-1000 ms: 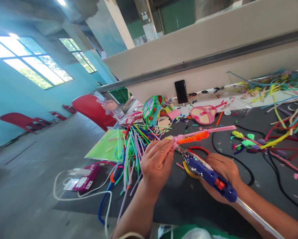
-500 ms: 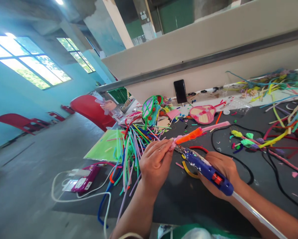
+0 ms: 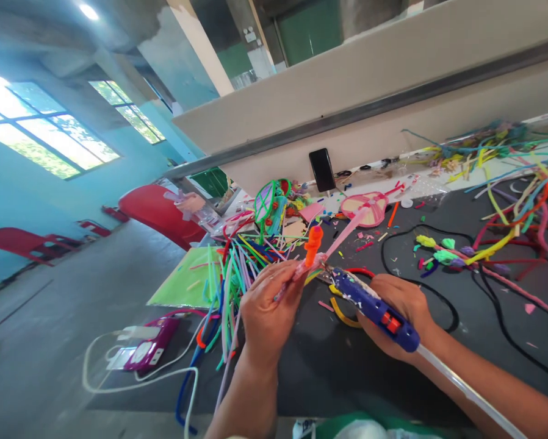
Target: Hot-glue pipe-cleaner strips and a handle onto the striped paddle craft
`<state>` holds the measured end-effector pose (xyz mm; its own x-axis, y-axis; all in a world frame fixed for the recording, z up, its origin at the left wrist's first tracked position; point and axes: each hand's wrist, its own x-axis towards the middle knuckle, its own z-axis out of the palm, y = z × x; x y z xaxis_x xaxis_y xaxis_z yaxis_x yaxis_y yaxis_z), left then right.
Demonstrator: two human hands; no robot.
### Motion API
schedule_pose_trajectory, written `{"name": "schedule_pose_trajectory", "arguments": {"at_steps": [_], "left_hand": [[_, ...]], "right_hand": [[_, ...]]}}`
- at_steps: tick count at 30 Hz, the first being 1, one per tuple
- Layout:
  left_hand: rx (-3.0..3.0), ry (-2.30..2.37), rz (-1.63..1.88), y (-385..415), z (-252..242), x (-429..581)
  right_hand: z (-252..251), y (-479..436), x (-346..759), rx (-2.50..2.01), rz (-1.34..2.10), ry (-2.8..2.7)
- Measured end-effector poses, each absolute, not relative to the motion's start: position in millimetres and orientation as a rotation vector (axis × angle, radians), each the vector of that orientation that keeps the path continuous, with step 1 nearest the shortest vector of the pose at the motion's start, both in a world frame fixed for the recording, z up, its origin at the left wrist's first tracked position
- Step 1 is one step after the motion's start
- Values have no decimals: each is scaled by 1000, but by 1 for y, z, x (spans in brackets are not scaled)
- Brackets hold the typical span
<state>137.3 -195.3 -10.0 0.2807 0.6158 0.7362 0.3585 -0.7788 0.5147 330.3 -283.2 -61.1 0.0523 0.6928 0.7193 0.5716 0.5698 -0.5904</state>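
My left hand (image 3: 271,305) is closed in a pinch on a pink pipe-cleaner piece (image 3: 346,232), whose long pink stem points up and away to the right. An orange coiled part (image 3: 313,246) stands upright from it, just above my fingers. My right hand (image 3: 395,314) is wrapped round a blue glue gun (image 3: 370,305) with a clear glue stick (image 3: 461,384) jutting from its back end. The gun's nozzle touches or nearly touches the pink piece beside the orange part; the exact contact is too small to tell.
Loose pipe cleaners (image 3: 237,280) lie left of my hands, over a green sheet (image 3: 182,280). A purple device (image 3: 152,344) with white cables sits at the table's left edge. A phone (image 3: 322,170) leans at the back. A black cord (image 3: 443,299) and more pipe cleaners (image 3: 525,225) lie right.
My left hand has turned the pink piece, so the orange part now stands up and the pink stem shows separately to its right. The glue gun stays close by its nozzle. The view has shifted slightly.
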Motion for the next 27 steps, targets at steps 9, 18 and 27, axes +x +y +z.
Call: {"name": "schedule_pose_trajectory", "arguments": {"at_steps": [9,18,27], "left_hand": [[2344,892,1517,-193,-14,137],[2332,924,1522,-192,-12,135],[2326,922,1544,-192,-12,141]], "right_hand": [[-65,-282,331,-1123,136,-1597],[-65,-282,330,-1140,135,-1592],[-66,-282,329,-1108,182,-1627]]}}
